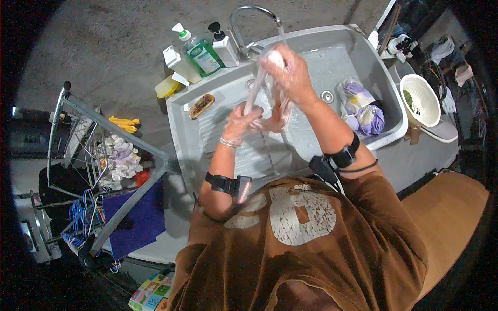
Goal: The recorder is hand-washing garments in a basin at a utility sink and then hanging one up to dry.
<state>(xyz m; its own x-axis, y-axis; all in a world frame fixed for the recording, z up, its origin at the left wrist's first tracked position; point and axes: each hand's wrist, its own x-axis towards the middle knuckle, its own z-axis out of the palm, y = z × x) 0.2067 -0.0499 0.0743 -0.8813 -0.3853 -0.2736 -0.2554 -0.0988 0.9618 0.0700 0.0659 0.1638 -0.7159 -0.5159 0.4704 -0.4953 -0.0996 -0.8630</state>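
Note:
A wet, pale pinkish cloth [282, 112] hangs in a loop between my two hands over a grey laundry sink [177, 134]. My right hand [288, 72], higher up beneath the tap, grips one part of it along with something white. Lower and to the left, my left hand [243, 118] is closed on another part; motion blurs both. Water runs from the curved chrome faucet [253, 7] onto my right hand. The ribbed washboard surface [249, 155] lies below my left hand. A brush [201, 106] rests at the basin's left side, and bunched purple and white laundry [362, 107] sits at its right.
Behind the sink's left rim stand a green soap bottle [202, 56], white bottles [225, 50] and a yellow container [167, 87]. A metal rack [116, 124] with hangers [83, 212] is at the left. A cream bucket [420, 101] stands just right of the sink.

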